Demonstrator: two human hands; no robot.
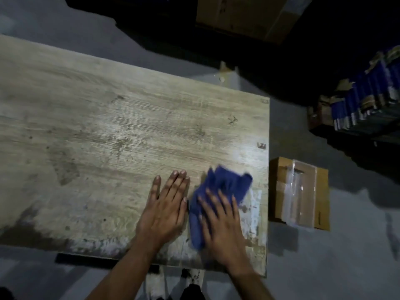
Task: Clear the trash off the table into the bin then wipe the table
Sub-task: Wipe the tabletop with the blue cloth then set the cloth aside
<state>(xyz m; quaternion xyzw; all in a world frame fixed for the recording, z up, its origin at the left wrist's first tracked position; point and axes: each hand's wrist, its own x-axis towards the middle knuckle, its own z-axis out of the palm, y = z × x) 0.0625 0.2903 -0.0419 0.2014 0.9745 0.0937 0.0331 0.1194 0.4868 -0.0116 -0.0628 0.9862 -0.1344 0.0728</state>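
Note:
A worn, stained wooden table (108, 126) fills most of the view. A crumpled blue cloth (223, 185) lies on its near right corner. My right hand (223, 230) presses flat on top of the cloth, fingers spread, and the cloth is blurred. My left hand (166, 208) rests flat on the bare tabletop just left of the cloth, fingers together, holding nothing. No trash shows on the table.
A small cardboard box with clear tape (299, 193) sits on the grey floor right of the table. A large cardboard box (249, 16) stands at the far side in the dark. Stacked blue-and-brown packs (363, 100) are at the far right.

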